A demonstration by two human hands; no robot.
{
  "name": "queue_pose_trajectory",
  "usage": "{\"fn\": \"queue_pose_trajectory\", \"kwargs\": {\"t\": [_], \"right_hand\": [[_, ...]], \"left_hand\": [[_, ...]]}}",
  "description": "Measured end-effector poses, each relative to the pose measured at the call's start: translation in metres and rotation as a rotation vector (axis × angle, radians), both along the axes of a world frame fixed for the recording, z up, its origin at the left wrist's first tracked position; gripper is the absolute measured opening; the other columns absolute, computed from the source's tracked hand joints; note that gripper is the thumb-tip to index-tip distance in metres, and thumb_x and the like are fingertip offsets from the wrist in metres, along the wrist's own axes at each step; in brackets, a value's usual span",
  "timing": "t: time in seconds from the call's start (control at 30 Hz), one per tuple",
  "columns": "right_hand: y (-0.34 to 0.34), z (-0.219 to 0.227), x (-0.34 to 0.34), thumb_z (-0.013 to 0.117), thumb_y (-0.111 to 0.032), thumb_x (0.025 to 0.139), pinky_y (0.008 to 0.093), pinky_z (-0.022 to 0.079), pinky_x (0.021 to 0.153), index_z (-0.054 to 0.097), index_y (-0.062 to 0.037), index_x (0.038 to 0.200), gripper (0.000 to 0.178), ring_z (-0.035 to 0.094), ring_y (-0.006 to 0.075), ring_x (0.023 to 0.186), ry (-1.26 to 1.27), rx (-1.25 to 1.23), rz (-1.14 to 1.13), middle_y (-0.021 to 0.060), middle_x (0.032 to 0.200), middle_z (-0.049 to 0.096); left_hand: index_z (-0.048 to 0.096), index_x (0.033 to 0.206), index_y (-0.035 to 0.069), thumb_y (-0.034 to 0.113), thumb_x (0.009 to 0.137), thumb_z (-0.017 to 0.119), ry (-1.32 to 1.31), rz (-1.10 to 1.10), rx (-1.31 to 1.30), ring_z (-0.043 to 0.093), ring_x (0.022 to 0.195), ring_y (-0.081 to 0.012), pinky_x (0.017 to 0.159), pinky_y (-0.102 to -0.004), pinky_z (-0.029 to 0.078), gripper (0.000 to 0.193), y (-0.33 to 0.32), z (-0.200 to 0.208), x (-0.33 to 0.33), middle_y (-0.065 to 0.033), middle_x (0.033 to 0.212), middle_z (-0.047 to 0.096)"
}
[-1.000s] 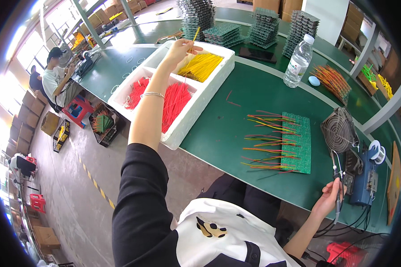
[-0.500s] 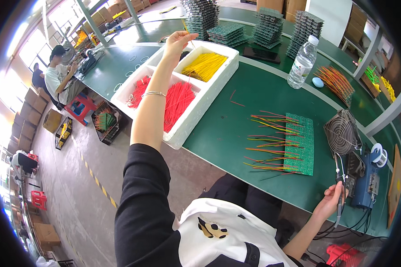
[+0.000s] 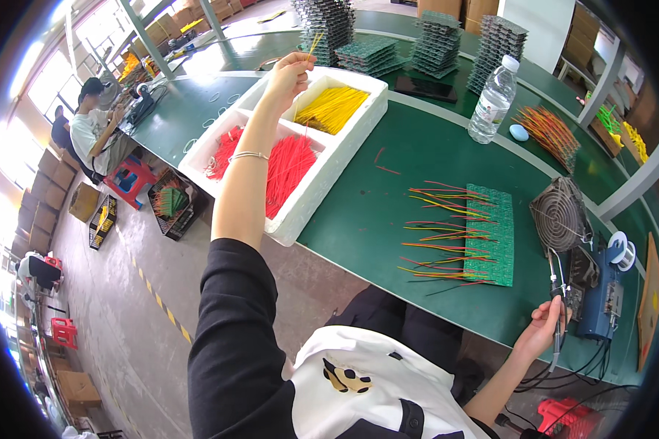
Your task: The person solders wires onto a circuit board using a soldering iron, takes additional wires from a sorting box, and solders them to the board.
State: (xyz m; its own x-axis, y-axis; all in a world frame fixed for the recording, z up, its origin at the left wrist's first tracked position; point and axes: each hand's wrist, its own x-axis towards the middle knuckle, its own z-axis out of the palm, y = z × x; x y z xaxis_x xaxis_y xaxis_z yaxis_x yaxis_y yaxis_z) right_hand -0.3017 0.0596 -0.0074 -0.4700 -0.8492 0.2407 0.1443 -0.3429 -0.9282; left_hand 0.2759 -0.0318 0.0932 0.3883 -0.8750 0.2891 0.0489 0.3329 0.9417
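My left hand (image 3: 290, 79) is raised above the far end of a white foam box (image 3: 374, 110), pinching a few thin yellow wires (image 3: 316, 44) that stick up from the fingertips. Yellow wires (image 3: 334, 110) fill one compartment; red wires (image 3: 290, 168) lie in nearer ones, partly behind my forearm. My right hand (image 3: 540, 331) is closed round a soldering iron (image 3: 557, 311) at the table's right edge. Between the hands lies a green circuit board panel (image 3: 499, 234), with red, yellow and dark wires (image 3: 439, 230) sticking out from its left side.
A water bottle (image 3: 493, 101) stands behind the board, near a wired panel (image 3: 549, 135). A round-grilled fan (image 3: 560, 212), blue soldering unit (image 3: 602, 296) and solder spool (image 3: 622, 253) occupy the right. Stacked boards (image 3: 436, 44) line the back. Another person (image 3: 91, 128) sits far left.
My left fingers have curled in, and the yellow wires in them now show more plainly, tilted to the right. My right hand keeps its place on the soldering iron.
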Motion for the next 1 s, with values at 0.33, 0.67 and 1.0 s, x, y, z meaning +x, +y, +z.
{"fn": "queue_pose_trajectory", "kwargs": {"t": [0.33,0.67,1.0], "right_hand": [[0.001,0.002,0.001,0.059,-0.013,0.088,0.0175,0.032,0.048,0.051,-0.0086,0.078,0.013,0.044,0.0038,0.056,-0.015,-0.002,0.035,0.0005,0.066,0.052],[0.001,0.006,0.006,0.058,-0.017,0.088,0.0178,0.032,0.047,0.046,-0.0092,0.075,0.019,0.041,0.0049,0.050,0.027,0.015,-0.018,0.0000,0.063,0.049],[0.002,0.001,-0.001,0.061,-0.014,0.087,0.0171,0.033,0.048,0.052,-0.0086,0.080,0.012,0.045,0.0036,0.058,-0.012,-0.001,0.037,0.0000,0.067,0.052]], "left_hand": [[0.070,0.082,0.006,0.034,0.067,0.074,-1.071,0.358,0.443,0.064,0.081,-0.0261,0.076,-0.0348,0.048,0.032,-0.014,-0.031,-0.013,-0.0142,0.088,0.067],[0.071,0.081,0.009,0.026,0.064,0.074,-1.030,0.298,0.456,0.064,0.071,-0.0229,0.072,-0.0331,0.049,0.024,-0.022,-0.047,-0.001,-0.0121,0.078,0.067],[0.069,0.085,0.003,0.019,0.072,0.072,-0.598,0.278,0.499,0.043,0.050,-0.0086,0.046,-0.0255,0.033,0.021,-0.019,-0.039,0.003,-0.0021,0.067,0.058]]}}
